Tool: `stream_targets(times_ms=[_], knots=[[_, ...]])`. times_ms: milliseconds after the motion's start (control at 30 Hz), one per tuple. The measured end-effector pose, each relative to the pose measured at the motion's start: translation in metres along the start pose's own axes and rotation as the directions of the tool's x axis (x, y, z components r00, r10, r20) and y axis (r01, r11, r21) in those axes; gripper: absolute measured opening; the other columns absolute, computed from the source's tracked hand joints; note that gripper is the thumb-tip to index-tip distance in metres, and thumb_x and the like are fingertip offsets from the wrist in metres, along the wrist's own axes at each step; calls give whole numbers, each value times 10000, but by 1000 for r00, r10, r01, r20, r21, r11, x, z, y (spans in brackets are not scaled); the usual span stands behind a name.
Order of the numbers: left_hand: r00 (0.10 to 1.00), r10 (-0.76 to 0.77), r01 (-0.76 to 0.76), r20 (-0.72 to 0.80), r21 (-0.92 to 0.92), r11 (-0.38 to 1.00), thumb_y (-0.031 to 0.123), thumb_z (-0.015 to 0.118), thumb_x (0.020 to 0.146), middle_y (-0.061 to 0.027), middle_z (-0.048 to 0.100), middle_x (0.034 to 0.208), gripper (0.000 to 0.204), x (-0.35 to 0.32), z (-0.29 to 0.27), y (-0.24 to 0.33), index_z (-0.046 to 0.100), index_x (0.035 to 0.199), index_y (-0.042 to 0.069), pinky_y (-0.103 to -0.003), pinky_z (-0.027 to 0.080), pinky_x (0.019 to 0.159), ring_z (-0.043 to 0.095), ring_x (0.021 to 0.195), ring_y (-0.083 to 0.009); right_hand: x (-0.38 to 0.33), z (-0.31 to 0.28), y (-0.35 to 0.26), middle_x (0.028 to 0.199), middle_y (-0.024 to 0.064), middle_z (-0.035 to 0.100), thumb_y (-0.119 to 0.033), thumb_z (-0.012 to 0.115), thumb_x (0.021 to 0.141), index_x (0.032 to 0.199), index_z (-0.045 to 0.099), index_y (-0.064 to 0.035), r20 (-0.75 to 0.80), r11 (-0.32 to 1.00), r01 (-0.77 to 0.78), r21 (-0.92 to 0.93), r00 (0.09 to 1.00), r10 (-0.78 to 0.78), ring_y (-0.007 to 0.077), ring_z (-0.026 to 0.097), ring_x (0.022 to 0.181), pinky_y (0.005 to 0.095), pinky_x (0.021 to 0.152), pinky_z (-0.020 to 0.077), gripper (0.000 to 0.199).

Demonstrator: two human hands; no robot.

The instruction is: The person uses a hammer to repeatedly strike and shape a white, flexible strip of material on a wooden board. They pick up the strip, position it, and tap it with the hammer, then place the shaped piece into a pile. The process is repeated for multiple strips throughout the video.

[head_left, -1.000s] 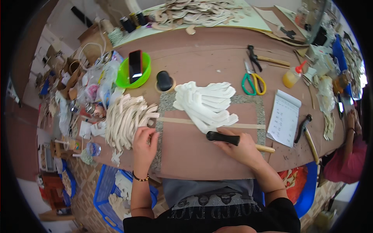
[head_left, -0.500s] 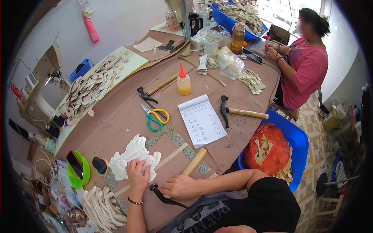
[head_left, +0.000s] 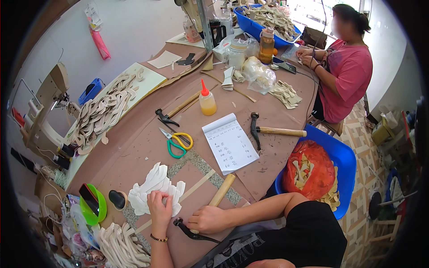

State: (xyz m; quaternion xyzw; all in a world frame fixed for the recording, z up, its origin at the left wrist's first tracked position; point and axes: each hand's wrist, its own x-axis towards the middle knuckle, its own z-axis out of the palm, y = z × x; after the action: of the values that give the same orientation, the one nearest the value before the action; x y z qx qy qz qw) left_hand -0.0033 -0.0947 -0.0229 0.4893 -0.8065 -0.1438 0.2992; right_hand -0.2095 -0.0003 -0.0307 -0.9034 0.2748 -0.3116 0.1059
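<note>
Head view, only one camera. Your left hand (head_left: 159, 206) sits lower centre-left of frame, fingers flat and together, pressing on the stack of white cut pieces (head_left: 154, 187). Not gripping, just pinning it to the table (head_left: 134, 147).

Your right hand (head_left: 210, 219) is lower centre, closed around the hammer (head_left: 210, 207): wooden handle angled up-right, dark metal head down-left, resting on the table just beside your left hand.

Progress, judged from layout: the white stack under your hand looks like the batch in work. A pile of cream strap-like pieces (head_left: 120, 248) lies at the lower left edge, and a bigger spread of tan cut pieces (head_left: 100, 111) sits on a light board, upper left. Can't tell which are finished. My guess: mid-run, plenty left.

Materials:
- White pieces: thin, flat, curved lobed outlines, fanned like sheets.
- Table top: brown, matte board, scuffed; grey speckled slab with a tan strip under the work area.
- Scissors (head_left: 176, 140), green and yellow handles, centre.
- Notepad (head_left: 230, 143), white lined paper, right of the scissors.
- Second hammer (head_left: 272, 130), wood handle, right of the notepad.
- Squeeze bottle (head_left: 207, 102), yellowish with red nozzle, upright, above centre.
- Blue tub (head_left: 342, 165) at right, with a red bag of offcuts.

Another person in a pink shirt (head_left: 351, 71) works at the upper right.
</note>
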Motion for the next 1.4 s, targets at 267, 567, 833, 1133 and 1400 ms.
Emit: stream_targets(times_ms=[267, 567, 833, 1133, 1400], knots=[[990, -106, 112, 96, -59, 992, 95, 796, 776, -104, 618, 935, 195, 10, -6, -9, 648, 889, 38, -429, 473, 854, 581, 937, -313, 2, -1, 0, 881, 59, 643, -201, 669, 789, 1020, 661, -49, 44, 999, 7, -31, 999, -5, 234, 686, 763, 379, 643, 558, 277], [992, 77, -76, -101, 9, 997, 45, 733, 819, -100, 612, 875, 140, 6, -1, 26, 629, 912, 33, -432, 465, 759, 608, 849, -302, 13, -18, -5, 863, 54, 623, -186, 741, 746, 984, 666, -79, 0, 999, -26, 41, 1000, 26, 241, 705, 747, 384, 624, 565, 272], [988, 65, -51, 143, -97, 994, 54, 669, 879, -123, 658, 905, 77, 7, -23, 15, 603, 890, 15, -441, 476, 710, 625, 798, -350, 46, -62, 9, 1155, 138, 680, -240, 765, 849, 1287, 630, -96, 298, 911, -359, 204, 909, 292, 360, 708, 959, 464, 797, 573, 481], [956, -235, -34, -176, -862, 505, 133, 572, 1062, -21, 668, 984, 191, -30, -124, -1, 598, 1199, 3, -255, 493, 757, 597, 851, -77, 83, -78, 31, 1132, 194, 710, -419, 771, 888, 1229, 655, -67, 539, 788, -589, 179, 729, 423, 397, 686, 1071, 451, 926, 539, 504], [989, -145, 146, 20, -265, 953, 101, 662, 971, -75, 633, 900, 149, -97, -90, 68, 728, 1086, 33, -342, 482, 748, 609, 824, -216, 65, -68, 34, 1096, 192, 726, -289, 793, 886, 1264, 655, -45, 456, 768, -594, 241, 768, 450, 390, 694, 1052, 425, 894, 546, 470]])
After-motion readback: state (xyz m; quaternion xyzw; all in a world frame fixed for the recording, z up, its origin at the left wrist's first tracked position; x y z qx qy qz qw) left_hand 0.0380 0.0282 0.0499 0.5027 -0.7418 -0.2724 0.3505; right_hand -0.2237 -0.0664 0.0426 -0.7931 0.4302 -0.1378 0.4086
